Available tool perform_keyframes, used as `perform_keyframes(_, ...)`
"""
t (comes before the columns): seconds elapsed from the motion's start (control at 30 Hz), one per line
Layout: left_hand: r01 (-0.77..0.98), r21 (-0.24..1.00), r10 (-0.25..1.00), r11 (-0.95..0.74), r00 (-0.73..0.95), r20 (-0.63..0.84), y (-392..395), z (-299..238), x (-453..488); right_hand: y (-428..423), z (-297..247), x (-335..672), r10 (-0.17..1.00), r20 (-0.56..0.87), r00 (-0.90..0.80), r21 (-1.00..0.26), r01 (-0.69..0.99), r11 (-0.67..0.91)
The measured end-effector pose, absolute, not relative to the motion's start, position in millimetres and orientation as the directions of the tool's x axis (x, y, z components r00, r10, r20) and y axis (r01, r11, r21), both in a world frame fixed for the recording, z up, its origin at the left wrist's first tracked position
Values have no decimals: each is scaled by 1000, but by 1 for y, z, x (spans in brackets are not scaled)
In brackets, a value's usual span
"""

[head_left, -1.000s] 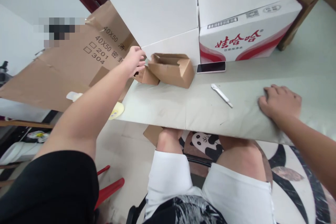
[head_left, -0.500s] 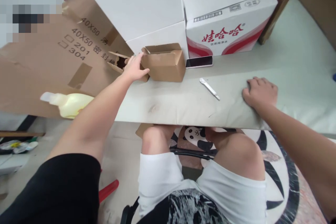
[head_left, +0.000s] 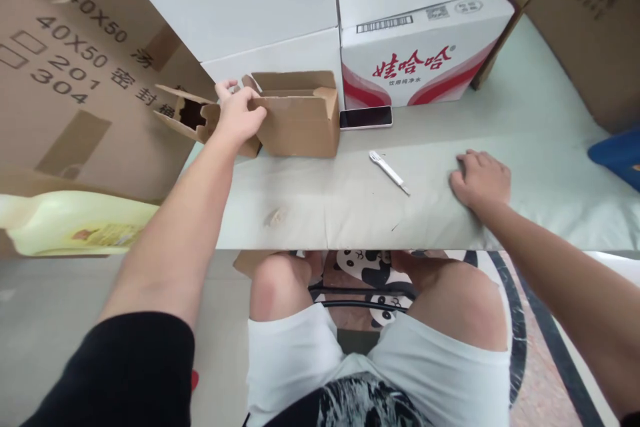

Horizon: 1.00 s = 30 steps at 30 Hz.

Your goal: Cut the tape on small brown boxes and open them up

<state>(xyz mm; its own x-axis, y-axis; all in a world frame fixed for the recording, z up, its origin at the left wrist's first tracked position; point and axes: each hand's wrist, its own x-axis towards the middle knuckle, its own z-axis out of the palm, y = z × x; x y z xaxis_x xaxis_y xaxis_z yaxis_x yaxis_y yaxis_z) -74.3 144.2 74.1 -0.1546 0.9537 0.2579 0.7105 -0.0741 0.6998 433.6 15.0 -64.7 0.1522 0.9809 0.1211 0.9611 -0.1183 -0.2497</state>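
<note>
My left hand (head_left: 237,115) is at the left upper corner of a small brown cardboard box (head_left: 300,127), its thumb and fingers closed around the edge there. That box stands upright with its top flaps raised. Just left of the hand is a second cardboard box (head_left: 207,119), its flaps open to the left and partly hidden by my hand. My right hand (head_left: 483,178) lies palm down on the pale green tabletop, fingers loosely spread and holding nothing. Between the hands lies a white craft knife (head_left: 390,172).
A phone (head_left: 366,117) lies in front of a white and red water carton (head_left: 425,57). White boxes (head_left: 250,0) rise at the back. A large brown carton (head_left: 95,120) and a yellow bottle (head_left: 75,223) are at left, a blue object (head_left: 617,157) at far right.
My view has shifted left and closer. My left hand's thumb and fingers have drawn together at the box's corner. The right hand remains resting on the tabletop.
</note>
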Motion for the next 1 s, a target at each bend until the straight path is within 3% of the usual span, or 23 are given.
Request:
perform_keyframes(0.13, 664, 674, 857, -324, -95, 506, 89, 62, -43, 17, -69, 437, 978, 140, 152, -225, 967, -118)
perform_keyframes(0.27, 632, 678, 786, -376, -171, 595, 31, 28, -7, 19, -72, 442, 978, 147, 147, -211, 971, -114)
perform_keyframes(0.33, 593, 687, 758, -420, -188, 625, 17, 11, 5, 20, -71, 436, 971, 168, 168, -266, 957, -119)
perform_keyframes(0.4, 555, 679, 719, -480, -195, 667, 12, -1, 9, 21, -68, 419, 955, 234, 182, -398, 914, -77)
perform_keyframes(0.53, 501, 650, 670, -571, -174, 722, 13, -8, 5, 21, -47, 357, 891, 441, 113, -719, 638, 275)
perform_keyframes(0.6, 442, 648, 653, -621, -166, 739, 11, -10, 2, 17, -30, 325, 828, 561, 15, -742, 452, 495)
perform_keyframes(0.7, 297, 656, 627, -694, -197, 753, 8, -14, 0, 10, -7, 293, 738, 644, -203, -689, 265, 674)
perform_keyframes(0.83, 228, 708, 676, -668, -213, 706, 3, -19, 1, 1, 3, 279, 692, 649, -316, -688, 146, 711)
perform_keyframes(1.0, 188, 754, 715, -629, -240, 656, 0, -19, 5, -2, -4, 277, 734, 640, -226, -745, 52, 665)
